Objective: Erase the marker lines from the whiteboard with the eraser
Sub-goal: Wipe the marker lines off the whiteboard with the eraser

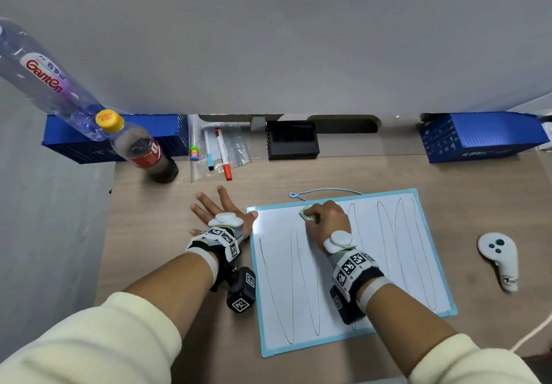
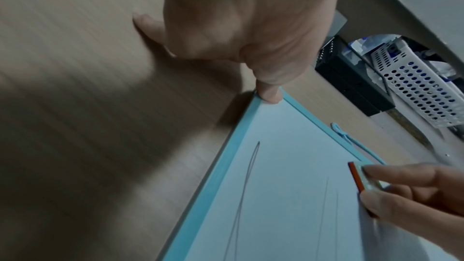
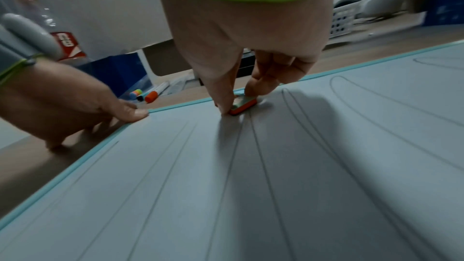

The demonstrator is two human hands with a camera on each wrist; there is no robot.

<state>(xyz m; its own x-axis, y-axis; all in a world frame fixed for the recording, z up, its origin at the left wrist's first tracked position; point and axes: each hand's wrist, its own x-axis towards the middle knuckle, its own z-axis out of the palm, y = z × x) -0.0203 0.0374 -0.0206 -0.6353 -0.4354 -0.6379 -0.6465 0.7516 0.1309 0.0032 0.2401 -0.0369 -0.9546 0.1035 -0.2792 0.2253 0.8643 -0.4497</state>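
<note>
eraser pinched at the far edge of the board

the white rectangular whiteboard with a light-blue frame [image 1: 343,270] lies flat on the wood-grain desk [image 1: 179,204], slightly skewed. long thin looping marker lines [image 1: 298,279] run up and down most of its face; the strip of board along the far-left corner looks bare of them.

the right hand [image 1: 327,219] is curled down onto the whiteboard near its far edge, left of the middle. its thumb and fingertips [image 3: 256,86] pinch a small flat rectangular eraser with an orange underside [image 3: 242,106], which sits flat on the board surface just inside the blue frame.

the left hand [image 1: 222,214] lies spread and flat on the desk just left of the whiteboard, fingers straight, holding nothing. its thumb tip [image 2: 270,94] presses on the board's far-left corner, touching the frame.

a light-blue hanging cord [image 1: 325,191] loops on the desk just beyond the whiteboard's far edge. farther beyond the board, to the left, stand a dark cola bottle with a yellow cap [image 1: 140,147] and a clear plastic bag of markers [image 1: 218,147]; a small black box [image 1: 292,140] sits beyond the board's far edge. a white handheld controller [image 1: 498,258] lies on the desk to the right of the whiteboard, well apart from it.
</note>
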